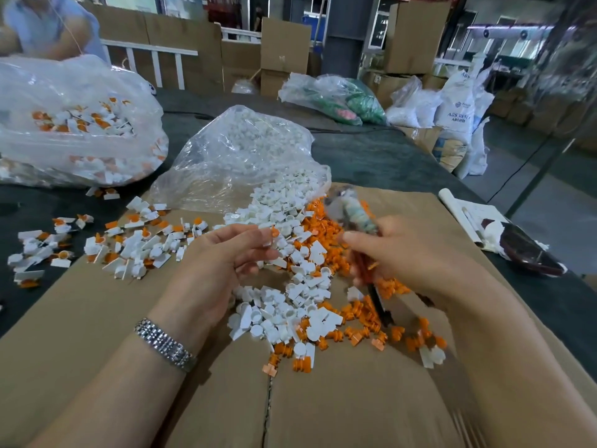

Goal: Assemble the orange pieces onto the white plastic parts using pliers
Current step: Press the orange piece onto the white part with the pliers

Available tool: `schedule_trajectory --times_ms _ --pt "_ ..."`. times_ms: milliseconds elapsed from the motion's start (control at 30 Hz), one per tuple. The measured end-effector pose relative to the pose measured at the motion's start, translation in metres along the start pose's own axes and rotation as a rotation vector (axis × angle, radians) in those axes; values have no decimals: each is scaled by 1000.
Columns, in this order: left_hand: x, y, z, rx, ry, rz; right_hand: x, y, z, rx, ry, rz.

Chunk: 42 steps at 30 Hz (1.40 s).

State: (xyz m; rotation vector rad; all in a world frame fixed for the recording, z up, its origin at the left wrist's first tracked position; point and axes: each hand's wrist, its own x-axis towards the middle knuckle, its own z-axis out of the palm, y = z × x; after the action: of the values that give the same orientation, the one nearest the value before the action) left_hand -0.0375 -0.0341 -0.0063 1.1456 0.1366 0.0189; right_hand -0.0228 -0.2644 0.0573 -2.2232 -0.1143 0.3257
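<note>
many joined white-and-orange pieces (129,244) are already laid left on the counter (371,156). loose white plastic parts (284,305) and orange pieces (336,253) remain. dark-handled pliers (371,279) are clasped in the right grip (403,253); a white part is pinched by the left grip (232,253).

You have two hands in view: left hand (226,253), right hand (403,253). One pair of pliers (361,221), blurred. One wristwatch (164,344). Two clear bags on the counter (371,156): near bag of white parts (245,150), far-left bag of assembled pieces (74,124). Loose white parts (290,286) and orange pieces (336,247): too many to count. One flattened cardboard sheet (97,318).
</note>
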Motion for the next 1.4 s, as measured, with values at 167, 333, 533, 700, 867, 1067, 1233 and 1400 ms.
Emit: schedule_trajectory --times_ms 167,333,533,700,867,1067,1233,1400 --pt "-1 1 0 -36 -22 35 -13 -17 23 59 -317 40" --pt "-1 0 0 -34 -11 42 -17 -23 36 38 -299 12" --pt "0 -2 -1 26 18 34 -16 -20 41 -87 -274 -43" --pt "0 -2 0 56 27 33 -17 -17 48 -181 -222 -96" --pt "1 -3 -1 84 32 19 -15 -15 67 -255 -77 -145" --pt "1 -4 -1 79 27 22 -13 -13 71 -338 0 -152" --pt "-2 0 -5 203 129 132 -12 -15 40 -215 -136 -65" --pt "3 0 -15 685 474 388 30 16 4 -371 170 9"
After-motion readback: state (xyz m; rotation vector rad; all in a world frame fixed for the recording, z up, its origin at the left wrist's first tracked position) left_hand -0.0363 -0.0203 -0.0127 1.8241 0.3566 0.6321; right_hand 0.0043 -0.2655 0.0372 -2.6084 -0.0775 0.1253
